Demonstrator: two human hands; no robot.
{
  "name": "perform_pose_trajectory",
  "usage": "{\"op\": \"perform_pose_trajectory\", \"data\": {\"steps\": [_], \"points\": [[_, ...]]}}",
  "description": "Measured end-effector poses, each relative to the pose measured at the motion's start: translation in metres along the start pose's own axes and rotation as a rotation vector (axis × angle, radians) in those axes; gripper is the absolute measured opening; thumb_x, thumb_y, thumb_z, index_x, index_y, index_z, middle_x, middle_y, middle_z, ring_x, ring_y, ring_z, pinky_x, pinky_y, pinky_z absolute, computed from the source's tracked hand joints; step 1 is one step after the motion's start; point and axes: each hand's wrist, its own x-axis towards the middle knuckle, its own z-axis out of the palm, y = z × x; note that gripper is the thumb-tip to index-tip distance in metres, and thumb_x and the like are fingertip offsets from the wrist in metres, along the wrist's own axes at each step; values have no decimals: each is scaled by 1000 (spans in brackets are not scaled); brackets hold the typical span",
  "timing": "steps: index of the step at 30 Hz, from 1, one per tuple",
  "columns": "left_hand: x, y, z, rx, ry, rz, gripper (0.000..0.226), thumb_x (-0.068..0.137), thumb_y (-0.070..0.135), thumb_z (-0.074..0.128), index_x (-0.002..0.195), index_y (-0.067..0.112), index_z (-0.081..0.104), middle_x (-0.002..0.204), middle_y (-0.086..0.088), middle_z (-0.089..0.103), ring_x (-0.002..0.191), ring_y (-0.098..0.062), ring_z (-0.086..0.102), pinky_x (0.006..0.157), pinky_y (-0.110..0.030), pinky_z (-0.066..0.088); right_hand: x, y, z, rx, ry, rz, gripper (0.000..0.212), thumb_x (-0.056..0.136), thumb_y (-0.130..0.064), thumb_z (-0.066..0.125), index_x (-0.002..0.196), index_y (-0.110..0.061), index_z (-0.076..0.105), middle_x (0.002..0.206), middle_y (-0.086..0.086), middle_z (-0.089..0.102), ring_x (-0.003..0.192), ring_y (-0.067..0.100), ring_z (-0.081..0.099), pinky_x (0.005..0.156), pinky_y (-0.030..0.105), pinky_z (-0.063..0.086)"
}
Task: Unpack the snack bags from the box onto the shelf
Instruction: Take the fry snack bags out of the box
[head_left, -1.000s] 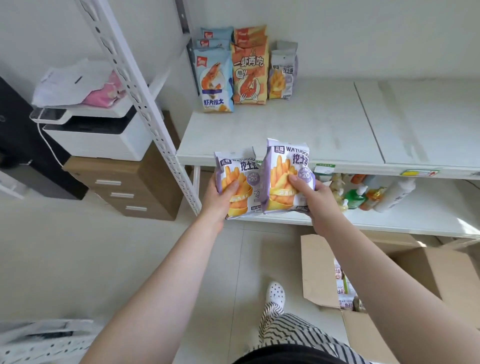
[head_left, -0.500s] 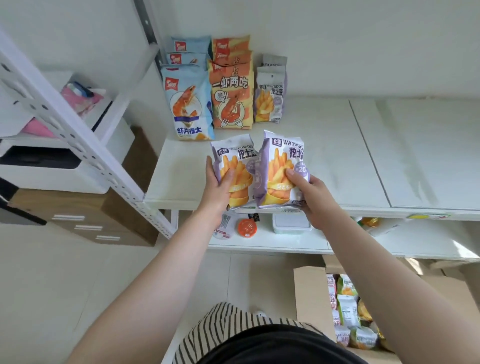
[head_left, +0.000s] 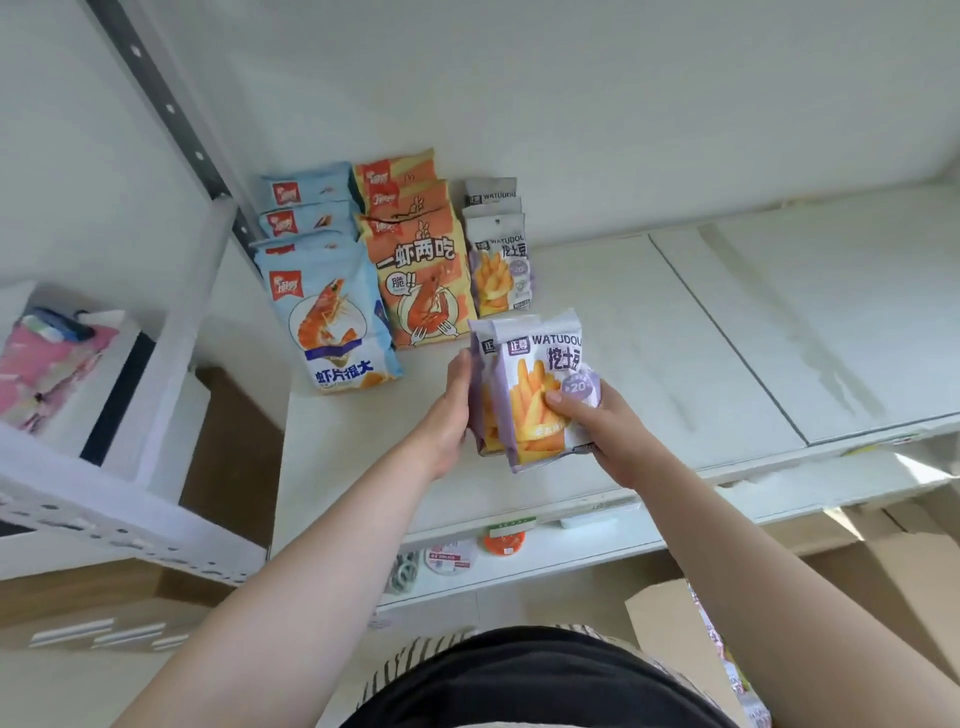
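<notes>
Two purple fry snack bags are held upright above the white shelf, one stacked behind the other. My right hand grips the front fry bag, thumb on its face. My left hand holds the rear fry bag from the left side; most of that bag is hidden. They hover just in front of a row of matching fry bags. Blue shrimp chip bags and orange shrimp bags stand in rows at the shelf's back left. The cardboard box shows at the bottom right.
A white perforated upright rises at the shelf's left. Left of it stands a white printer with pink items on top, above a brown drawer cabinet. A lower shelf holds small containers. The upper shelf's right part is bare.
The two fry bags, side by side before, now overlap front to back. Both hands have moved forward over the shelf toward the standing fry bags, and the view has come closer.
</notes>
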Motion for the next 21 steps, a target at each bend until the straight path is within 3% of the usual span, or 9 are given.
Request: {"op": "perform_pose_trajectory", "data": {"steps": [3, 5, 8, 10, 11, 13, 15, 17, 21], "points": [[6, -3, 5, -80, -36, 16, 60, 93, 67, 10, 112, 39, 59, 127, 1, 62, 117, -13, 54, 105, -34, 37, 4, 17, -1, -193, 42, -85, 59, 68, -2, 83, 115, -10, 48, 102, 4, 67, 86, 9, 67, 72, 29, 57], [3, -7, 7, -150, -72, 26, 57, 95, 61, 12, 114, 33, 58, 131, 0, 60, 116, -11, 57, 109, -36, 35, 6, 33, -5, -248, 55, -130, 68, 68, 14, 79, 114, -14, 38, 113, 8, 59, 91, 7, 64, 76, 26, 56], [-3, -4, 7, -107, -69, 115, 59, 93, 64, 22, 129, 28, 51, 136, 0, 56, 119, -10, 56, 110, -36, 36, 10, 37, -9, -245, 55, -139, 90, 67, 17, 78, 132, -20, 29, 132, 8, 46, 106, 12, 61, 81, 24, 56], [-6, 7, 4, 94, -21, 223, 63, 92, 62, 40, 144, 28, 30, 148, 1, 40, 133, -12, 42, 111, -31, 31, 14, 34, -12, -275, 2, -120, 107, 66, 12, 81, 146, -26, 22, 135, 4, 44, 114, 15, 59, 85, 26, 56], [-6, 14, 2, 242, -25, 292, 66, 88, 57, 51, 143, 30, 26, 150, 0, 35, 135, -12, 38, 110, -29, 31, 15, 31, -14, -303, -17, -115, 113, 65, 8, 84, 150, -29, 19, 136, 4, 44, 118, 17, 58, 88, 29, 55], [-1, 25, 0, 601, -79, 389, 60, 81, 48, 67, 128, 32, 35, 145, -2, 34, 133, -14, 36, 111, -29, 30, 17, 31, -18, -345, -35, -115, 118, 63, 2, 87, 154, -28, 19, 137, 3, 45, 121, 19, 57, 92, 30, 54], [4, 32, 2, 857, -85, 380, 42, 78, 40, 75, 111, 25, 54, 150, -4, 27, 140, -19, 23, 112, -27, 14, 15, 32, -20, -358, -43, -119, 115, 66, 4, 86, 155, -23, 18, 133, -1, 47, 117, 15, 58, 91, 24, 53], [7, 33, 6, 973, -58, 387, 32, 76, 37, 77, 98, 19, 64, 152, -5, 24, 143, -24, 16, 112, -28, 10, 14, 36, -19, -363, -58, -158, 115, 63, 2, 86, 155, -18, 19, 135, 3, 50, 117, 15, 60, 93, 24, 52], [6, 33, 19, 1087, 27, 425, 21, 76, 40, 76, 88, 25, 68, 146, -1, 36, 137, -27, 25, 113, -39, 18, 11, 42, -19, -385, -114, -215, 118, 62, 3, 85, 155, -17, 15, 141, 2, 51, 124, 12, 57, 96, 29, 51]]}}
